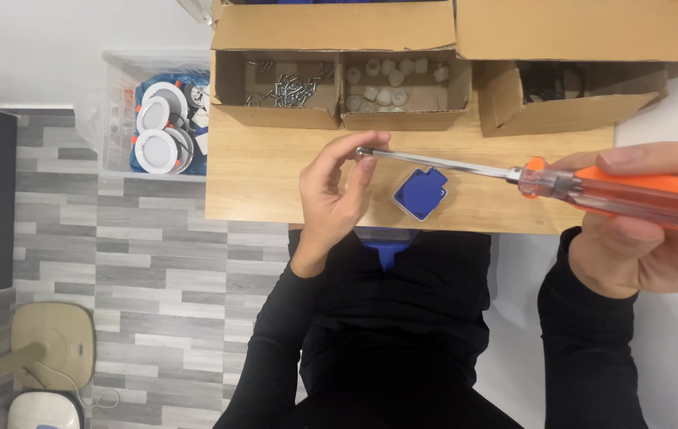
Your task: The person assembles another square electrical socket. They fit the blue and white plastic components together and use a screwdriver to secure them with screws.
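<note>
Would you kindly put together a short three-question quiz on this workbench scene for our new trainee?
1. True or false: the right hand holds an orange-handled screwdriver.
2. Which lies on the wooden table under the screwdriver's shaft?
A. a white round fixture
B. a blue square part
C. a pair of pliers
3. Fill in: the left hand's fingertips meet the screwdriver at its ____.

Key
1. True.
2. B.
3. Tip; whether a screw is pinched there cannot be told. The loose screws sit in a cardboard box at the table's far edge.
</note>
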